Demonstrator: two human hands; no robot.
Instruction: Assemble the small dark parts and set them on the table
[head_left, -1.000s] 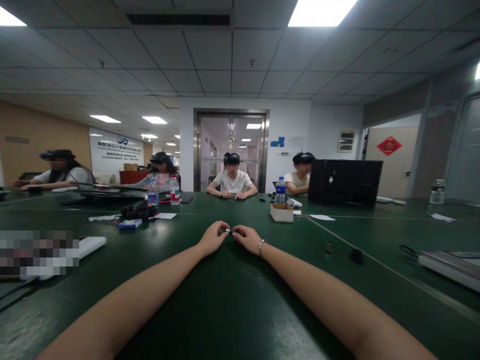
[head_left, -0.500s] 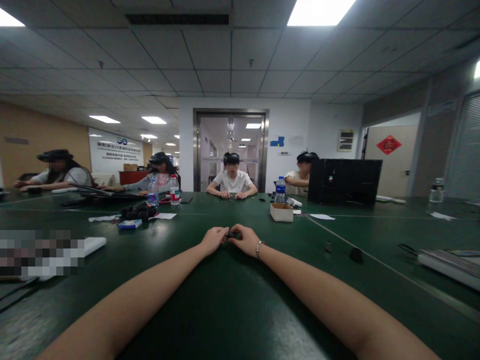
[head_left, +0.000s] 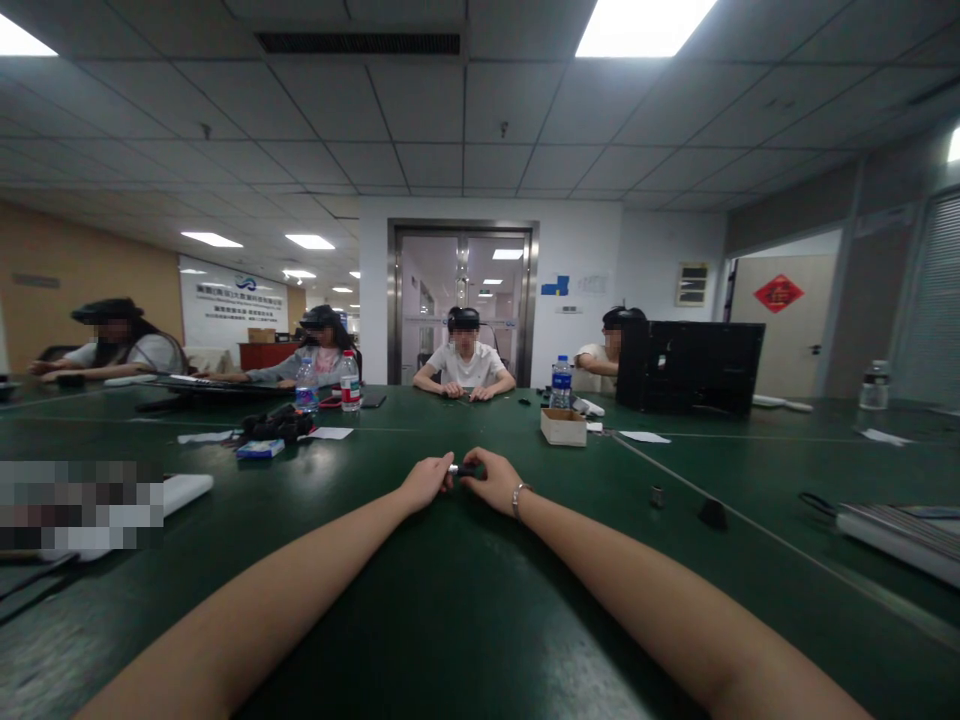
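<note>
Just above the green table, a small dark cylinder with a silver end (head_left: 460, 470) lies sideways between my two hands. My left hand (head_left: 427, 484) is closed round its silver end, thumb on top. From the other side, the thumb and fingers of my right hand (head_left: 490, 481) pinch the dark end. Fingers cover much of the piece, so its exact kind does not show. Off to the right on the table stand a small metallic cylinder (head_left: 658, 495) and a black wedge-shaped piece (head_left: 712, 513), both apart from my hands.
Beyond my hands are an open cardboard box (head_left: 564, 428), a water bottle (head_left: 561, 380) and a black monitor (head_left: 686, 366). A blue-and-white box (head_left: 260, 449) lies left, by a dark bundle (head_left: 276, 422). Several people sit around the table (head_left: 442, 620), one directly opposite (head_left: 465, 365).
A bright silver part now shows between my fingers, where only a dark piece showed before. My hands have stayed in nearly the same place.
</note>
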